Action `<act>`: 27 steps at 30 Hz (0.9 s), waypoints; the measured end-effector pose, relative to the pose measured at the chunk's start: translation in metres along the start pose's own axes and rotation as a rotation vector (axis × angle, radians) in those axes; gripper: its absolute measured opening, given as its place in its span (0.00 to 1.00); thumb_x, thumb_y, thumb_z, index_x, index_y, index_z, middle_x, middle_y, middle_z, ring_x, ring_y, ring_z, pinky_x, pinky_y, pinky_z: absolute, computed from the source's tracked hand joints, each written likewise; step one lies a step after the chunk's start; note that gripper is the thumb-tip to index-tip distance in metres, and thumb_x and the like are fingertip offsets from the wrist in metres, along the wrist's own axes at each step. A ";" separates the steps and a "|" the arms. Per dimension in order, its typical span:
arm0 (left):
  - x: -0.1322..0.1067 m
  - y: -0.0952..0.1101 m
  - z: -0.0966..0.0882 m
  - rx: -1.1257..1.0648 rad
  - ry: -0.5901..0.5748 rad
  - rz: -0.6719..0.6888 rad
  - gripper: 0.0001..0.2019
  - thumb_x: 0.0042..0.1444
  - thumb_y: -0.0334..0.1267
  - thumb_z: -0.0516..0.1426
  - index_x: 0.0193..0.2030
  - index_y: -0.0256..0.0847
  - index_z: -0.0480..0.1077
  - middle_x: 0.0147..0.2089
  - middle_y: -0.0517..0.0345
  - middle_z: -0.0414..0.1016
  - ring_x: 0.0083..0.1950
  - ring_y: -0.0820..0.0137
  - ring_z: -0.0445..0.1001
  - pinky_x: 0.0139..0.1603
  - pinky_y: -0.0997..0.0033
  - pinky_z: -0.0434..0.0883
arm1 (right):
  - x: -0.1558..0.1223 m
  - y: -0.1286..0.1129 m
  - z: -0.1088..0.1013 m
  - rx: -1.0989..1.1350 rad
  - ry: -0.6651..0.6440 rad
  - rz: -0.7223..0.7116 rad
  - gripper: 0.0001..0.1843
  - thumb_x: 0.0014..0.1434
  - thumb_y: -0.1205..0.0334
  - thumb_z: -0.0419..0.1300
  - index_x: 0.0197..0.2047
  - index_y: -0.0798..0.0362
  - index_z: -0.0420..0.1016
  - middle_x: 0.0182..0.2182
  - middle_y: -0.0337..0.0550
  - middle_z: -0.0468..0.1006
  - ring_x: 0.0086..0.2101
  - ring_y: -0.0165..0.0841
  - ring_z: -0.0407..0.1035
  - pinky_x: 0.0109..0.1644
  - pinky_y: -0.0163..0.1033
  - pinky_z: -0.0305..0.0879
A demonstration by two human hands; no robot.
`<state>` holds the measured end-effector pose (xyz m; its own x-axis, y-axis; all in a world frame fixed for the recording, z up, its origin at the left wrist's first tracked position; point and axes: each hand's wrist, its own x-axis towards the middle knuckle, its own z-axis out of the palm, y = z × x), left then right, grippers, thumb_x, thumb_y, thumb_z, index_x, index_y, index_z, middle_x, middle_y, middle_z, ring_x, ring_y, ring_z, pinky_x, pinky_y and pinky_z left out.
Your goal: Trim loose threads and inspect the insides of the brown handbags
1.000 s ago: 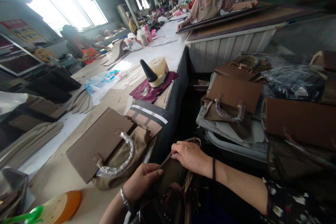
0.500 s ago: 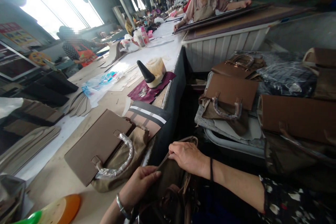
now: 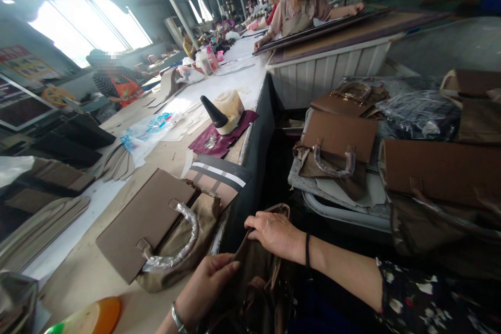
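Note:
A brown handbag stands at the bottom middle, its mouth gaping and its lower part dark. My left hand, with a silver bangle at the wrist, pinches the near left end of the bag's rim. Farther along the same rim, my right hand grips the edge with curled fingers; a black band circles that wrist. Left of my hands, another taupe handbag lies on the worktable, its handle wrapped in clear film.
A glue pot with a black nozzle sits on maroon material. More brown bags are piled on a cart at right. An orange-and-green bottle lies at lower left. Co-workers work farther back.
The view has shifted slightly. Both hands keep their hold on the bag's rim, with little change in their grip.

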<state>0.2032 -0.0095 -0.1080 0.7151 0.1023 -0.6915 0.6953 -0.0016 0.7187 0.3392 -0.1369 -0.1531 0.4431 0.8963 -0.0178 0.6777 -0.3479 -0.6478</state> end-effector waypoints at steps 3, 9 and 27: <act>-0.004 0.002 0.000 0.011 -0.007 -0.025 0.24 0.39 0.55 0.59 0.31 0.31 0.72 0.23 0.57 0.70 0.24 0.73 0.65 0.25 0.75 0.61 | 0.001 0.000 -0.002 -0.029 -0.022 -0.049 0.05 0.55 0.59 0.54 0.34 0.49 0.70 0.32 0.38 0.72 0.33 0.32 0.68 0.31 0.33 0.54; 0.004 0.019 -0.001 0.075 -0.076 -0.017 0.21 0.41 0.50 0.60 0.33 0.32 0.71 0.26 0.57 0.72 0.25 0.74 0.66 0.27 0.76 0.62 | -0.002 -0.009 -0.008 -0.025 -0.013 -0.082 0.05 0.54 0.59 0.54 0.32 0.49 0.69 0.31 0.37 0.72 0.31 0.30 0.67 0.29 0.33 0.51; 0.021 0.015 0.008 0.060 0.008 0.050 0.17 0.43 0.46 0.58 0.33 0.32 0.71 0.25 0.57 0.71 0.28 0.70 0.67 0.28 0.72 0.61 | -0.030 0.000 -0.022 -0.094 0.094 -0.049 0.04 0.55 0.61 0.55 0.33 0.52 0.66 0.32 0.39 0.69 0.37 0.31 0.62 0.43 0.38 0.51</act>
<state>0.2293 -0.0150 -0.1122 0.7487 0.1088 -0.6539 0.6618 -0.0661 0.7468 0.3385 -0.1695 -0.1359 0.4580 0.8847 0.0864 0.7499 -0.3324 -0.5720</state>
